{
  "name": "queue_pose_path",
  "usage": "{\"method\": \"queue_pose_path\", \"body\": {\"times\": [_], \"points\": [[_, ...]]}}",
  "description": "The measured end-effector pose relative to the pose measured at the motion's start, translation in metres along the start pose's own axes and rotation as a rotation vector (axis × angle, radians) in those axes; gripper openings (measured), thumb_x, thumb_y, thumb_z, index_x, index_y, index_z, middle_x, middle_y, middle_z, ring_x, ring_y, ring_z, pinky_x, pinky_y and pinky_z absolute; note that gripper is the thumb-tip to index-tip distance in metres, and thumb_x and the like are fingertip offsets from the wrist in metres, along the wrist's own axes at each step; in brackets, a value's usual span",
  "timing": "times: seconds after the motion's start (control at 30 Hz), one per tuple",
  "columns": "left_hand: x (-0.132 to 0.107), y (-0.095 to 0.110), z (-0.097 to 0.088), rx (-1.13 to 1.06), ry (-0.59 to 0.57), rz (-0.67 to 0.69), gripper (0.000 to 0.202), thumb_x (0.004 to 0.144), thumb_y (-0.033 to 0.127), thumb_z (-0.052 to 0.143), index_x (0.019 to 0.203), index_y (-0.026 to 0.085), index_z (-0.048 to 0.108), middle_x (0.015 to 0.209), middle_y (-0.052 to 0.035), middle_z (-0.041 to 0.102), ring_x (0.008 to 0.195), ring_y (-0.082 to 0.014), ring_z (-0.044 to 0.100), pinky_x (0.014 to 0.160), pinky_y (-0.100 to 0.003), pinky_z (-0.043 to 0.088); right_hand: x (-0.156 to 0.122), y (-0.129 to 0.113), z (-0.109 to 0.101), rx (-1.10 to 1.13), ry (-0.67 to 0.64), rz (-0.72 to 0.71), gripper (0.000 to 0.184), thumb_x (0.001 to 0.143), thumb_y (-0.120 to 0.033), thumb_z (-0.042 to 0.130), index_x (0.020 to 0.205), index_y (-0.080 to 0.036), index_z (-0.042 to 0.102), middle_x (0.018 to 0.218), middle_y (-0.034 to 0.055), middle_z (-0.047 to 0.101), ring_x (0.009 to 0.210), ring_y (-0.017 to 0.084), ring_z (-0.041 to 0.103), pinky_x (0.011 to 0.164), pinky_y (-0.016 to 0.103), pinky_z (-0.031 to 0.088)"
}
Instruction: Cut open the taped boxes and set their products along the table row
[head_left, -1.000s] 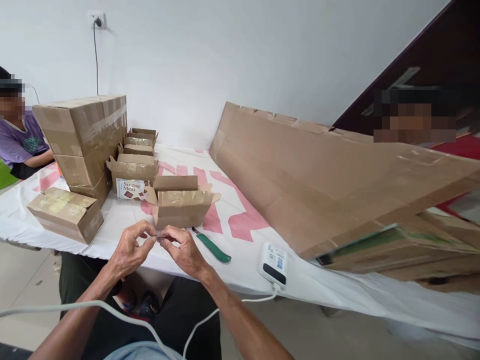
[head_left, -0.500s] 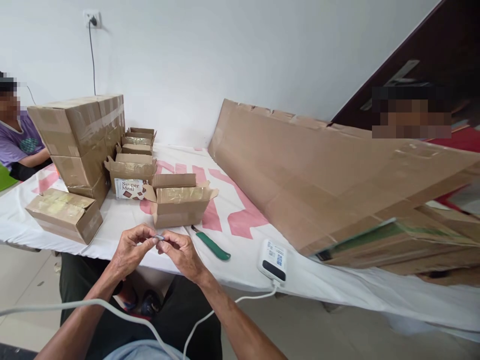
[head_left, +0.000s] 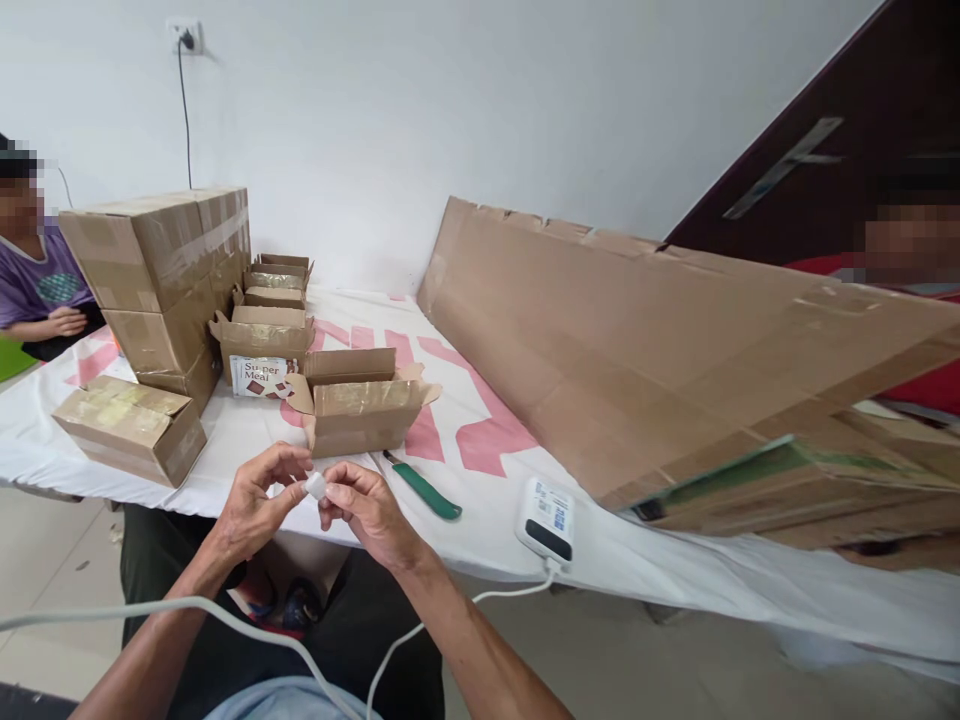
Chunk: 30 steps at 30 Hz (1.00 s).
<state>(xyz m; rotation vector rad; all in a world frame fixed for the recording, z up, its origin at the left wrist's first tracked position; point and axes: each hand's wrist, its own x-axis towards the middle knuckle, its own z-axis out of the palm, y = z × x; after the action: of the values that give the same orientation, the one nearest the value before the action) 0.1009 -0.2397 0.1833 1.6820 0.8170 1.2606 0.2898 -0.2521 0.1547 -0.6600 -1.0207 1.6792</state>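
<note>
In front of me, just over the near edge of the table, a small white piece [head_left: 316, 486] is between my hands; its kind I cannot make out. My right hand [head_left: 367, 508] pinches it between thumb and fingers. My left hand [head_left: 259, 500] is curled, its thumb against the other side of the piece and its index finger raised a little. Close beyond them stands a cardboard box [head_left: 367, 425] with its flaps up. A green-handled knife [head_left: 424, 490] lies to the right of my right hand.
Taped cardboard boxes [head_left: 169, 255] are stacked at left, with one closed box [head_left: 131, 430] nearer. More raised-flap boxes and a "Super Meal" packet [head_left: 259, 377] stand behind. A white device [head_left: 546, 522] with a cable and a large cardboard sheet [head_left: 600, 350] lie right. Two other people sit nearby.
The piece between my fingers has turned and shows larger and whiter. My left index finger has lifted away from the thumb. At right, another person has shifted further right.
</note>
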Motion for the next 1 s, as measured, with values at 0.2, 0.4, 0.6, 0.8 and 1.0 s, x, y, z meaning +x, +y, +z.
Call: {"method": "queue_pose_path", "body": {"times": [0.2,0.4,0.6,0.8,1.0], "points": [[-0.005,0.006,-0.001,-0.210,-0.044,-0.222,0.043,0.082,0.058,0.086,0.088,0.015,0.080,0.087,-0.0081,0.073,0.075,-0.0187,0.068,0.073,-0.031,0.055,-0.001,0.003,-0.004,-0.061,0.026,-0.050,0.035,0.079,-0.049,0.088,0.082,-0.020,0.069,0.065,-0.0016,0.071,0.057,0.013,0.063,0.062,0.028,0.052],[-0.002,0.014,0.001,-0.208,-0.079,-0.181,0.036,0.081,0.050,0.090,0.085,0.016,0.081,0.086,-0.0072,0.072,0.076,-0.0179,0.066,0.072,-0.031,0.056,0.000,0.004,-0.008,-0.177,0.012,-0.104,0.030,0.083,-0.047,0.083,0.081,-0.020,0.069,0.064,-0.0010,0.071,0.058,0.014,0.062,0.065,0.029,0.051],[-0.003,0.008,0.004,0.073,-0.033,0.108,0.022,0.096,0.036,0.076,0.084,0.018,0.077,0.084,-0.0074,0.074,0.076,-0.0178,0.069,0.069,-0.030,0.056,-0.004,-0.006,-0.005,-0.357,0.092,-0.158,0.027,0.082,-0.046,0.081,0.078,-0.021,0.070,0.064,-0.0013,0.068,0.060,0.015,0.062,0.063,0.029,0.053],[-0.014,0.011,0.008,0.695,0.112,0.638,0.019,0.097,0.007,0.065,0.103,0.024,0.072,0.098,-0.0074,0.078,0.084,-0.0173,0.072,0.076,-0.029,0.056,-0.013,-0.012,0.005,-0.352,0.059,-0.161,0.045,0.091,-0.061,0.072,0.074,-0.020,0.071,0.066,0.0027,0.069,0.060,0.016,0.064,0.064,0.031,0.057],[-0.020,0.014,0.007,0.866,0.051,0.767,0.030,0.098,0.006,0.058,0.118,0.025,0.068,0.105,-0.0103,0.080,0.098,-0.0226,0.077,0.080,-0.033,0.057,-0.014,-0.013,0.006,-0.267,0.029,-0.115,0.046,0.088,-0.064,0.076,0.079,-0.019,0.073,0.069,0.0026,0.072,0.064,0.017,0.068,0.067,0.031,0.058]]}}
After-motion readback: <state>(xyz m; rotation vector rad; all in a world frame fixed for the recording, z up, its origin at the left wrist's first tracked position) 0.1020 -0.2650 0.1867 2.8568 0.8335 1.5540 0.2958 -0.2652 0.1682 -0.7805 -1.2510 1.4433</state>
